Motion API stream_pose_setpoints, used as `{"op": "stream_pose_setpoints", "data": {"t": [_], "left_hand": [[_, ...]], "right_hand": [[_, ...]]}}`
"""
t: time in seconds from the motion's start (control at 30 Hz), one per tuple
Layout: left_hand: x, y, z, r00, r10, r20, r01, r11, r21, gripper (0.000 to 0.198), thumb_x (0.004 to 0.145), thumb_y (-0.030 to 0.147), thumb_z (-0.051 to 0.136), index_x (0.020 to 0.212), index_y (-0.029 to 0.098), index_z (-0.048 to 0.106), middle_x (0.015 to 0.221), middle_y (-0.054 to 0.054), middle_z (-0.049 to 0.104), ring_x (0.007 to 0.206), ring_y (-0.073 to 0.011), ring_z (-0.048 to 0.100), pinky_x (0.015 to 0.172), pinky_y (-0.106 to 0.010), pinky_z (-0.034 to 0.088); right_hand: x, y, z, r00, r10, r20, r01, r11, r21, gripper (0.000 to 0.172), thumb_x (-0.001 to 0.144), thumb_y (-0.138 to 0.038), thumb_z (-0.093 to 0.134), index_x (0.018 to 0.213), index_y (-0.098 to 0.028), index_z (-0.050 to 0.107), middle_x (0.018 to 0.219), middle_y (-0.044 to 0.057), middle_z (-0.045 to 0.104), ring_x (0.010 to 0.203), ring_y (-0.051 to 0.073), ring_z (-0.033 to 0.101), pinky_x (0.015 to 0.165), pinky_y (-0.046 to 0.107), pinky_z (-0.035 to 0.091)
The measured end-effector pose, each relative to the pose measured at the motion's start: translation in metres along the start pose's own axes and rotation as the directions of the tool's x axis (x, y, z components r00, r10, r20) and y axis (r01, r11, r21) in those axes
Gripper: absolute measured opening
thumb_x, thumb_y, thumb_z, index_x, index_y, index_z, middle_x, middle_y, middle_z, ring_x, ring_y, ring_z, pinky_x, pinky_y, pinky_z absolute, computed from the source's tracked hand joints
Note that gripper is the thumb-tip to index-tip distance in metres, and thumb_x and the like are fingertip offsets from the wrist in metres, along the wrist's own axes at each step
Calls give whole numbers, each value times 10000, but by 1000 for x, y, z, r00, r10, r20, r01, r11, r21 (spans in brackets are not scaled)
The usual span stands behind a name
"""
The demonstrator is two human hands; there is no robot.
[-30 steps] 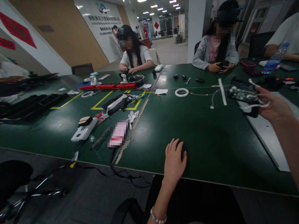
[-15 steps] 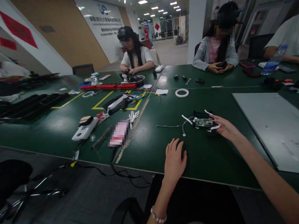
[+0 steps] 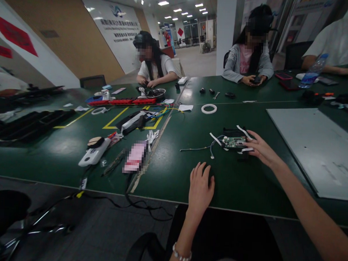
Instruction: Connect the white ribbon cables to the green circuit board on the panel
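A green circuit board (image 3: 232,142) on a dark mount lies on the table in front of me, with white tape strips at its corners. Thin grey cables (image 3: 196,149) run from its left end. My right hand (image 3: 261,149) reaches in from the right, its fingers closed around the board's right end. The underside of that grip is hidden. Nearer the table's front edge, my left hand (image 3: 200,187) rests palm down, fingers apart and holding nothing.
A grey panel (image 3: 314,152) lies to the right. A white tape roll (image 3: 208,109) sits beyond the board. Leftward are a phone (image 3: 135,155), a white device (image 3: 94,153) and a black part (image 3: 134,122) on yellow-marked table. Co-workers sit across, near a water bottle (image 3: 313,71).
My right hand's fingers have shifted slightly over the board's right end. My left hand stays near the same spot. The whole view has moved a little.
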State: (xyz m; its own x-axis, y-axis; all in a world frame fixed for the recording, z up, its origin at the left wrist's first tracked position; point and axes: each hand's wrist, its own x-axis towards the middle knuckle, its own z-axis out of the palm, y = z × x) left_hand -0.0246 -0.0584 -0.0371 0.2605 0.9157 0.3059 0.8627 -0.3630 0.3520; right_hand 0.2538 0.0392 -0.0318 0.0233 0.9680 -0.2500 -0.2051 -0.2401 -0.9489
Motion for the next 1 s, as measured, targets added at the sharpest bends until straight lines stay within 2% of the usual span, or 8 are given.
{"op": "stream_pose_setpoints", "data": {"t": [0.1, 0.2, 0.43, 0.53, 0.6, 0.73, 0.83, 1.0], "left_hand": [[0, 0, 0, 1000, 0, 6, 0, 1000, 0, 350, 928, 205, 436, 1274, 189, 483, 1379, -111, 475, 1364, -264, 360, 1123, -505, 324], [0, -1, 1, 1000, 2, -1, -3, 1000, -9, 345, 927, 207, 437, 1267, 191, 487, 1377, -109, 477, 1359, -269, 368, 1116, -514, 331], [1, -1, 1, 1000, -4, -21, 2, 997, -74, 340, 909, 199, 474, 1247, 199, 514, 1363, -105, 499, 1356, -276, 377, 1110, -529, 333], [2, -2, -1, 999, -10, -43, 0, 976, -216, 325, 915, 195, 468, 1232, 215, 537, 1344, -87, 526, 1338, -244, 410, 1107, -488, 356], [4, -2, -4, 998, -41, -46, 22, 934, -357, 307, 924, 202, 455, 1213, 223, 557, 1299, -75, 567, 1269, -210, 492, 1079, -435, 402], [7, 2, -11, 986, -159, 42, 149, 754, -639, 257, 934, 251, 451, 1147, 199, 585, 1091, -64, 677, 979, -165, 664, 891, -333, 531], [10, 10, -14, 975, -180, 133, 220, 668, -710, 271, 935, 289, 456, 1162, 195, 571, 1016, -56, 698, 860, -153, 690, 773, -290, 552], [15, 22, -9, 962, -147, 228, 269, 635, -725, 280, 935, 325, 457, 1155, 201, 581, 963, -48, 713, 810, -149, 697, 697, -257, 543]], "right_hand": [[3, 4, -1, 998, -28, -50, 25, 998, -53, 807, 661, -274, 780, 1386, -308, 426, 1391, 38, 467, 1035, 207, 616, 685, 237, 573], [6, 6, 0, 990, -73, -118, 63, 995, -82, 789, 626, -253, 798, 1348, -295, 482, 1376, 35, 483, 1022, 205, 619, 627, 207, 560], [4, -2, 5, 972, -139, -190, 152, 987, 51, 742, 571, -237, 835, 1261, -283, 565, 1293, 19, 557, 1068, 204, 599, 624, 189, 555], [1, -3, 7, 984, -100, -150, 118, 986, 115, 690, 586, -211, 827, 1229, -284, 588, 1276, 9, 569, 1002, 172, 623, 607, 177, 552], [0, -1, 9, 993, -56, -107, 73, 985, 160, 651, 610, -209, 816, 1218, -284, 596, 1266, 6, 577, 915, 139, 640, 574, 163, 543], [0, 6, 15, 1000, 13, -18, -10, 981, 194, 607, 659, -223, 791, 1228, -274, 588, 1268, 16, 574, 856, 116, 647, 564, 151, 538], [0, 13, 18, 999, 23, 36, -27, 993, 113, 646, 670, -228, 781, 1270, -269, 548, 1307, 37, 545, 957, 155, 640, 645, 188, 568], [-2, 21, 14, 999, -30, 38, 37, 979, -199, 767, 699, -269, 742, 1395, -259, 420, 1367, 99, 482, 1024, 205, 624, 814, 323, 575]]}}
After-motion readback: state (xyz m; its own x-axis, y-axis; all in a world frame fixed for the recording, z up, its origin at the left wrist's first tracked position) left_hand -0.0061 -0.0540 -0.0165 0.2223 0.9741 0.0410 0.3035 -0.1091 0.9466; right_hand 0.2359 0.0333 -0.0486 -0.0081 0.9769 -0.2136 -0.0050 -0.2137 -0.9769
